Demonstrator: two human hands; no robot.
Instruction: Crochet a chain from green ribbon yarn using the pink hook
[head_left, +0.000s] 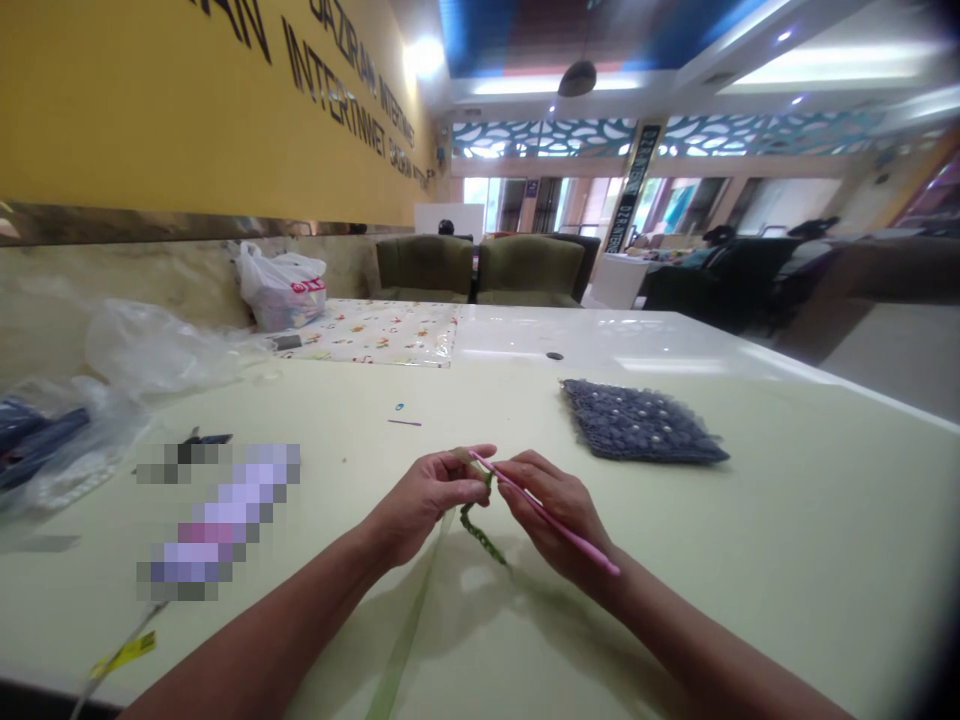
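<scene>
My right hand (551,505) is closed around a pink crochet hook (559,525), its tip pointing up and left to my other hand. Thumb and fingers of my left hand (442,495) pinch the top of a short green crocheted chain (481,535), which dangles between the hands over the table. From the left hand a flat pale green ribbon (412,620) runs down toward the near table edge. Beyond the right hand lies a dark blue-grey crocheted piece (641,422) dotted with small pearl-like beads. The hook's tip meets the green work, but the exact loop is too small to make out.
On the left lie a blurred-out purple item (225,520) with a cable, clear plastic bags (161,345) and dark scissors-like handles (202,440). A thin needle-like stick (405,422) lies ahead. A white carrier bag (281,285) stands by the wall; green armchairs (424,265) stand beyond the table.
</scene>
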